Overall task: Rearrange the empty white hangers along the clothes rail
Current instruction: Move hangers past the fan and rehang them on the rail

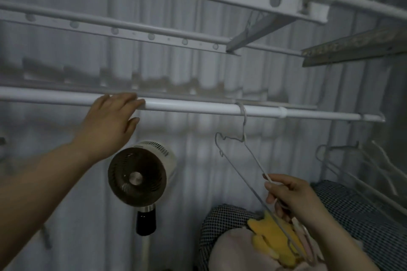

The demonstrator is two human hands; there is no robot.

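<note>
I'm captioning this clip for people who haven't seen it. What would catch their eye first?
The white clothes rail crossing the middle, with the left hand resting on it. Right of that, a white hanger hooked on the rail, tilted, its lower part pinched by the right hand. Below the left hand, a round fan.

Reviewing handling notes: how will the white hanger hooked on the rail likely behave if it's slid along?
The white hanger looks thin-framed, so probably light and slightly springy. Hooked on the smooth round rail, it should slide easily. It already hangs tilted in the right hand, so it would likely swing if released.
</note>
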